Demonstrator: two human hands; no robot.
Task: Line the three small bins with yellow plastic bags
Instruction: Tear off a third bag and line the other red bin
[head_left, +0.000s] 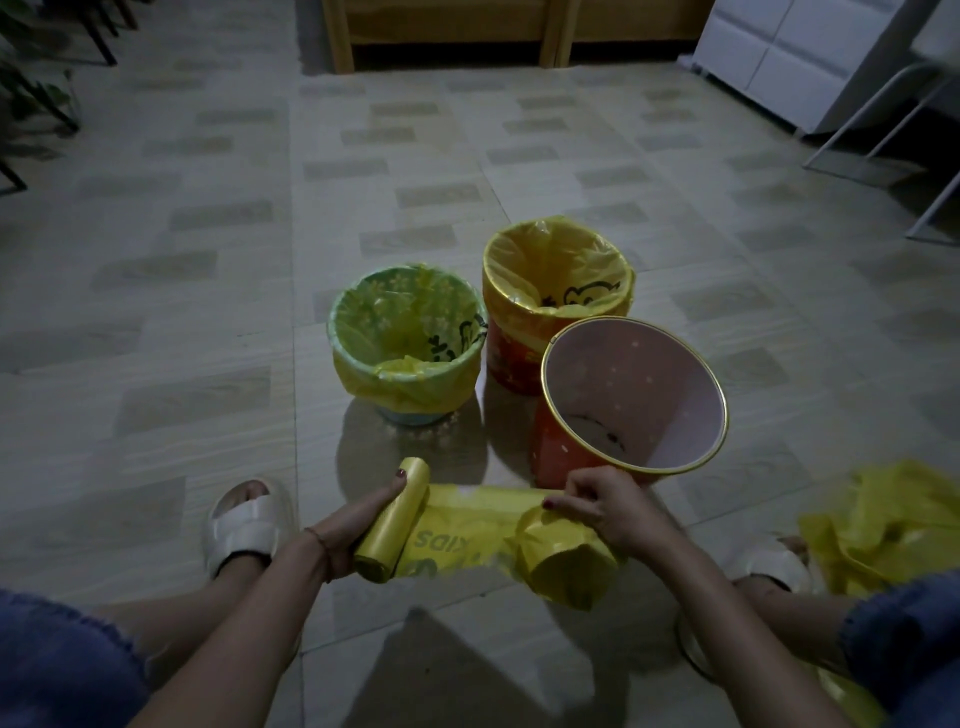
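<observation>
Three small bins stand on the tiled floor in front of me. The green bin (363, 358) on the left has a yellow bag folded over its rim. Behind it to the right, the orange bin (506, 364) also carries a yellow bag. The nearest bin (563, 447), orange outside and pink inside with a gold rim, holds no bag. My left hand (358, 525) grips a roll of yellow bags (392, 519). My right hand (602, 506) pinches the unrolled yellow bag (558, 556), which stretches out from the roll, just in front of the unlined bin.
A loose yellow bag (883, 525) lies crumpled on the floor at the right. My feet in white slippers (241, 525) flank the hands. Wooden furniture legs (340, 36) stand at the back, a white cabinet (789, 47) and a metal frame (878, 119) at the far right.
</observation>
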